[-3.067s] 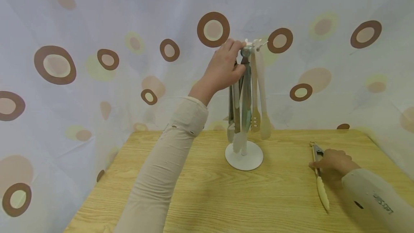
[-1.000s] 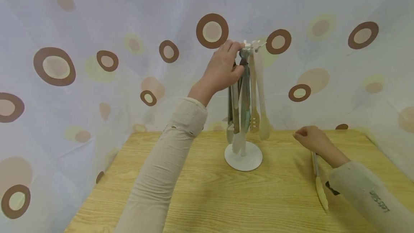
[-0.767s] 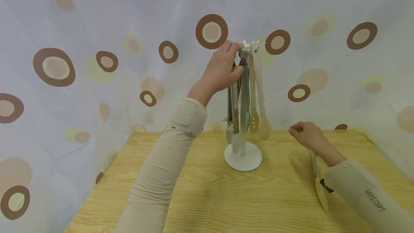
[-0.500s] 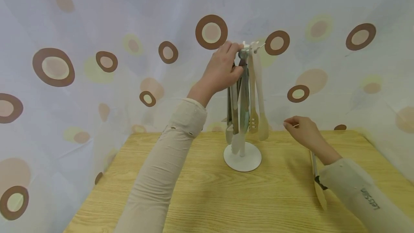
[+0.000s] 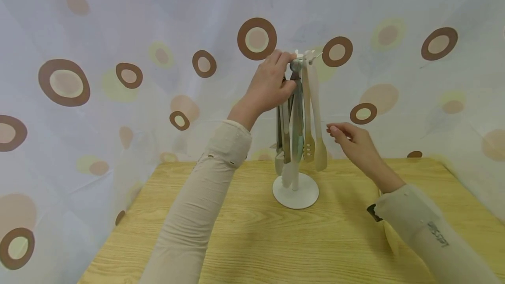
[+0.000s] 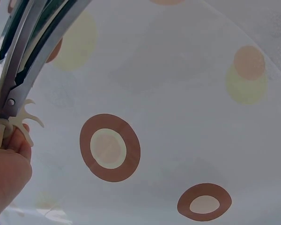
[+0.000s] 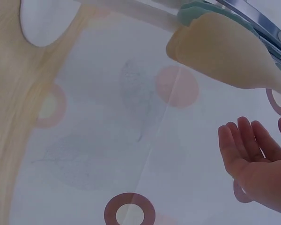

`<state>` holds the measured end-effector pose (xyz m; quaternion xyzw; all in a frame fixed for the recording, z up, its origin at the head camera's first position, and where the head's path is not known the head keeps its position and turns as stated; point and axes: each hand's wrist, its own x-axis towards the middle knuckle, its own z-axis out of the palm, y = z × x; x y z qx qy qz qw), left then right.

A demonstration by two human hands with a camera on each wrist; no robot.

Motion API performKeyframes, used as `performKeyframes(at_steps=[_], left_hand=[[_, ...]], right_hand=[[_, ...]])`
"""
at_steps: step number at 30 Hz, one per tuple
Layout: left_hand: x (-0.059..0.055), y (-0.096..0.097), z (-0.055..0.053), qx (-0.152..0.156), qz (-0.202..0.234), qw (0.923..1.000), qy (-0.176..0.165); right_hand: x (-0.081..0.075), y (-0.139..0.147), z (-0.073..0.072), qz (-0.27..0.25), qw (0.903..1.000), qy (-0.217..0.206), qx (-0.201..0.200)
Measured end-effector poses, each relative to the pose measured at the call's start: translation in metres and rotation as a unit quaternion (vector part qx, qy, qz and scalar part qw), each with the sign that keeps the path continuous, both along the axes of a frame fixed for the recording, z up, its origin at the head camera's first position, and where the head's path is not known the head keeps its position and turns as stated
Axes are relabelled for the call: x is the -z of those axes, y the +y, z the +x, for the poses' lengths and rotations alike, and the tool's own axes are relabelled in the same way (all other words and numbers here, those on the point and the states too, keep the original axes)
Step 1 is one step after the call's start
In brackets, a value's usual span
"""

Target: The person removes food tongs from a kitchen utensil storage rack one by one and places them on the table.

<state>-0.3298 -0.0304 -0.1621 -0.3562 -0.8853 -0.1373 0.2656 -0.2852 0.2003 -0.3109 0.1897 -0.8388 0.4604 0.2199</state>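
Note:
My left hand [image 5: 267, 81] grips the top of a white utensil stand [image 5: 293, 200], by its hooks. Tongs [image 6: 19, 89] with metal arms hang beside that hand in the left wrist view. Several utensils hang from the stand, among them a beige slotted turner [image 5: 309, 149] and a cream spatula [image 5: 321, 157] on its right side. My right hand [image 5: 355, 146] is raised just right of the spatula, apart from it, fingers loosely bent and holding nothing. In the right wrist view the spatula's blade [image 7: 220, 51] is above the fingers. Cream-tipped tongs [image 5: 390, 238] lie on the table, mostly hidden under my right forearm.
The stand rests on a wood-grain table [image 5: 244, 249], toward its back edge. Behind it hangs a pale curtain [image 5: 221, 8] with brown and beige circles.
My right hand has let go of the tongs on the table and moved up and left toward the hanging utensils. Its forearm now covers most of those tongs. My left hand stays on the stand.

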Motion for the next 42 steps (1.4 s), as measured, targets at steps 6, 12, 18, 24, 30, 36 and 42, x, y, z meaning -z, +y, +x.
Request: performKeyframes(at_steps=[6, 12, 18, 24, 30, 36, 42], left_hand=[[0.000, 0.000, 0.000, -0.002, 0.001, 1.0000, 0.001], [0.001, 0.001, 0.001, -0.003, 0.000, 1.0000, 0.003], [0.002, 0.003, -0.001, 0.001, -0.001, 1.0000, 0.003], [0.001, 0.002, -0.001, -0.005, -0.001, 1.0000, 0.008], [0.001, 0.001, -0.001, -0.003, 0.000, 0.9999, 0.012], [0.001, 0.001, -0.002, -0.001, 0.003, 0.9999, 0.013], [0.001, 0.001, -0.002, -0.002, 0.002, 1.0000, 0.010]], right_hand=[[-0.009, -0.012, -0.002, -0.078, 0.9954, 0.020, -0.052], [-0.014, -0.016, -0.003, -0.112, 0.9900, 0.012, -0.085], [-0.013, -0.016, -0.008, -0.157, 0.9787, -0.007, -0.132], [-0.012, -0.018, -0.017, -0.198, 0.9599, -0.051, -0.192], [-0.011, -0.020, -0.021, -0.209, 0.9498, -0.073, -0.221], [-0.011, -0.021, -0.022, -0.194, 0.9548, -0.074, -0.213], [-0.009, -0.021, -0.023, -0.192, 0.9531, -0.061, -0.226]])
